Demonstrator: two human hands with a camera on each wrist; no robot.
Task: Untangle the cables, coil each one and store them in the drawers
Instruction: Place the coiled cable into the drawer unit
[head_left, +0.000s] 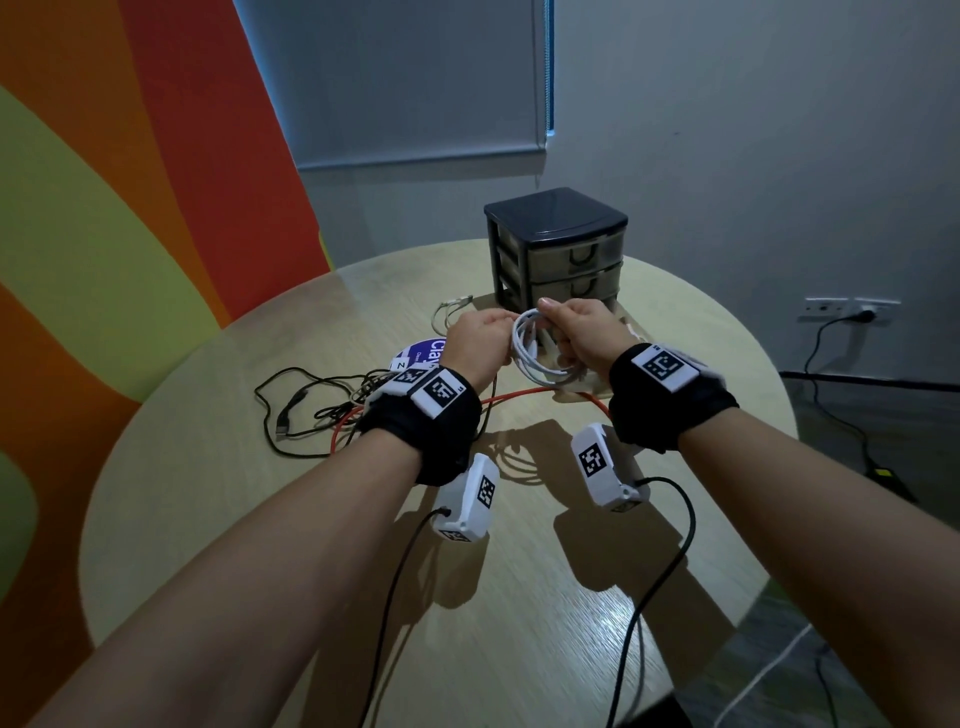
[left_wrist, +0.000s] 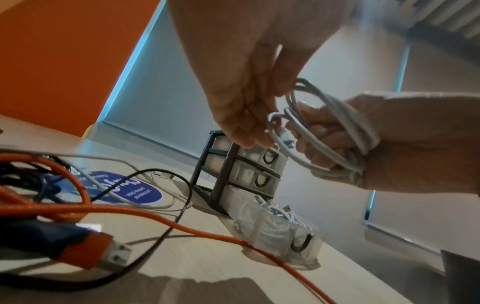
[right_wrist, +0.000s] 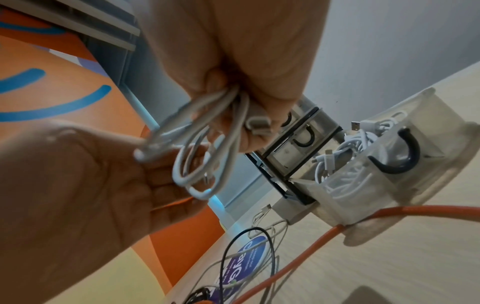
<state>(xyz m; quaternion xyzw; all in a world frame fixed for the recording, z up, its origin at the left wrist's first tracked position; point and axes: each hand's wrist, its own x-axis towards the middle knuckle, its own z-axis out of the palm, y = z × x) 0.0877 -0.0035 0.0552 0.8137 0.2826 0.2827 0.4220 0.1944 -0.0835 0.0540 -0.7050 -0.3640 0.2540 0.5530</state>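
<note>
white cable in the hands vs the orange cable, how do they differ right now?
The white cable is wound into a small coil; the orange cable trails loose across the table. The white cable is held in the air by the left hand and right hand; the orange cable is untouched. The orange cable looks thicker. Neither is in a drawer yet.

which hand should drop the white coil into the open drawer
Right, probably. The right hand grips the white coil with its fingers curled round the loops, right above the open drawer. The left hand only pinches one side.
</note>
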